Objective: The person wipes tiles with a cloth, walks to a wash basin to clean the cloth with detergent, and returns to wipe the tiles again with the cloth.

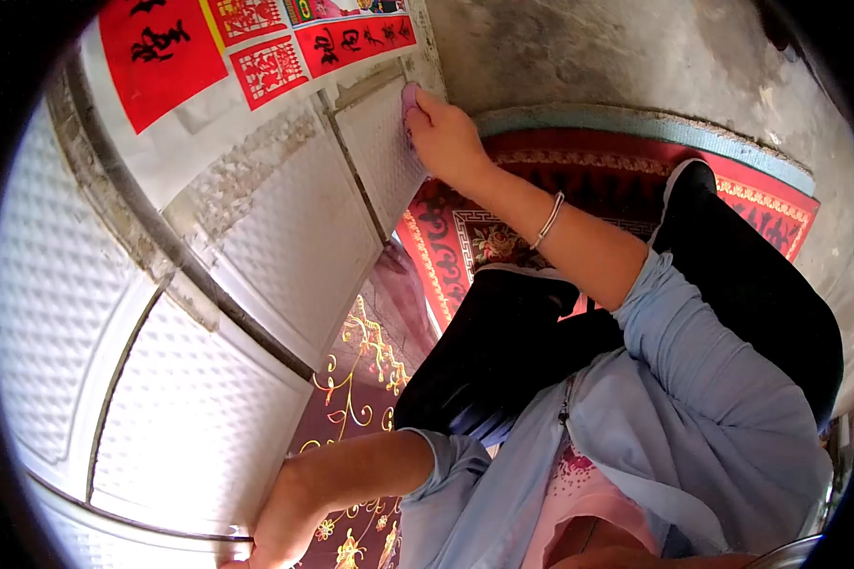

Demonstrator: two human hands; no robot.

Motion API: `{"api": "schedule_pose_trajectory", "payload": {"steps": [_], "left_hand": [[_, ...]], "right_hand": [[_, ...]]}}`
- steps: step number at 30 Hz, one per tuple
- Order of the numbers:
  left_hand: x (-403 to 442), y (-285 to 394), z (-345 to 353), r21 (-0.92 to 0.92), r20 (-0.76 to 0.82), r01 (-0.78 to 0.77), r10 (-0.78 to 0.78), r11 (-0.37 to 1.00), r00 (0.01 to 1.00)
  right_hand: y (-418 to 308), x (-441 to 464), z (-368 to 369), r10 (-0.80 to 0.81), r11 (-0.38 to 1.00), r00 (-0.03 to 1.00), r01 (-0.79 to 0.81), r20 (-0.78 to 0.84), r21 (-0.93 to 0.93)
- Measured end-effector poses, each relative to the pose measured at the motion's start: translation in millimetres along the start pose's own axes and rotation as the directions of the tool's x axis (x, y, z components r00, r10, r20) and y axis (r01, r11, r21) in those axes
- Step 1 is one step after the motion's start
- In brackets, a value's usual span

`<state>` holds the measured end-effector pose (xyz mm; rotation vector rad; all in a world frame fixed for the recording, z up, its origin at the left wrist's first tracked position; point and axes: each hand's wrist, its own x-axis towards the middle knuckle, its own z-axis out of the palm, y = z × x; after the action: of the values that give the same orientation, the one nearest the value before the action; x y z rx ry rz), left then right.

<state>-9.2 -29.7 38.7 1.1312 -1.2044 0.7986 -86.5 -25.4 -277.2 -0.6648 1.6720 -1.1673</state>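
Observation:
My right hand (446, 142), at the upper middle, is closed around a crumpled pinkish-purple cloth (410, 99). The cloth presses against the outer edge of a white textured tile (380, 142). A bracelet (548, 220) circles that forearm. Low on the left, my left hand (283, 520) is at the edge of another white tile (194, 417), with the wrist bent down. Its fingers are mostly hidden at the bottom of the view, so their grip does not show.
Red paper with black characters (166, 57) covers the upper tiles. A red patterned rug (769, 204) lies on the floor by a grey wall (579, 57). Brown fabric with gold flowers (351, 408) hangs or lies under the tile edge. My bent black-clad legs (503, 351) take up the middle.

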Motion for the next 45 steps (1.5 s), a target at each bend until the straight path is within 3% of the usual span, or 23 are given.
{"api": "schedule_pose_trajectory", "payload": {"steps": [2, 4, 6, 10, 13, 15, 19, 21, 22, 24, 26, 29, 33, 35, 39, 41, 43, 45], "left_hand": [[1, -3, -1, -0.009, -0.013, 0.003, -0.003, 1.000, 1.000], [6, -8, -4, -0.023, -0.021, 0.005, -0.006, 1.000, 1.000], [0, -5, -1, -0.028, -0.013, 0.003, -0.003, 1.000, 1.000], [2, -5, -3, -0.026, 0.004, 0.000, 0.001, 1.000, 1.000], [0, -2, -1, -0.025, -0.008, -0.008, 0.008, 1.000, 1.000], [0, -2, -1, -0.032, -0.014, -0.007, 0.007, 0.999, 1.000], [3, -7, -3, -0.054, -0.007, -0.011, 0.010, 0.998, 1.000], [1, -4, -3, -0.042, 0.012, -0.016, 0.017, 0.999, 1.000], [0, -2, -3, -0.041, 0.015, -0.017, 0.017, 0.999, 1.000], [-3, -1, 0, -0.048, -0.003, -0.013, 0.013, 0.999, 1.000], [1, 0, -3, -0.040, -0.008, -0.025, 0.025, 0.999, 1.000], [-1, -1, 0, -0.060, -0.016, -0.020, 0.019, 0.998, 1.000], [-5, 3, 4, -0.086, 0.001, -0.016, 0.016, 0.996, 1.000], [-6, 4, 3, -0.077, 0.011, -0.020, 0.021, 0.997, 1.000], [-7, 6, 3, -0.072, 0.000, -0.026, 0.026, 0.997, 1.000], [-8, 8, 4, -0.071, 0.001, -0.032, 0.032, 0.997, 0.999], [-5, 3, 2, -0.080, -0.001, -0.028, 0.028, 0.996, 1.000], [-2, -4, 0, -0.089, 0.000, -0.022, 0.022, 0.996, 1.000]], "right_hand": [[-1, 6, -3, 0.190, 0.981, 0.973, -0.192, 0.133, 0.000], [-25, -22, -6, 0.149, 0.988, 0.977, -0.142, 0.154, -0.052], [-51, -54, 2, -0.060, 0.972, 0.997, 0.069, -0.046, 0.224], [-52, -38, -2, 0.005, 0.959, 1.000, -0.011, 0.022, 0.283], [-22, 6, -3, 0.104, 0.986, 0.992, -0.111, 0.067, 0.125], [-18, 24, -10, 0.200, 0.958, 0.957, -0.236, 0.210, 0.164], [-68, -25, -13, 0.160, 0.958, 0.961, -0.206, 0.224, 0.200], [-89, -48, -6, 0.010, 0.912, 1.000, -0.002, -0.017, 0.409], [-86, -49, -4, 0.014, 0.913, 1.000, -0.006, -0.016, 0.409], [-69, -29, 0, -0.093, 0.915, 0.984, 0.146, -0.155, 0.377], [-45, 2, -10, 0.149, 0.953, 0.981, -0.176, 0.125, 0.248], [-22, 27, -13, 0.220, 0.933, 0.965, -0.252, 0.144, 0.259], [-61, -16, -14, 0.163, 0.940, 0.971, -0.207, 0.178, 0.271], [-89, -34, -15, 0.026, 0.907, 0.995, -0.064, 0.097, 0.416], [-53, -18, 2, -0.077, 0.919, 0.995, 0.097, -0.066, 0.383], [-19, -1, 2, 0.018, 0.997, 0.998, -0.014, -0.052, 0.073], [20, 7, 2, 0.114, 0.993, 0.993, -0.114, 0.005, 0.027], [35, 2, 1, 0.115, 0.993, 0.993, -0.115, 0.012, -0.003]]}}
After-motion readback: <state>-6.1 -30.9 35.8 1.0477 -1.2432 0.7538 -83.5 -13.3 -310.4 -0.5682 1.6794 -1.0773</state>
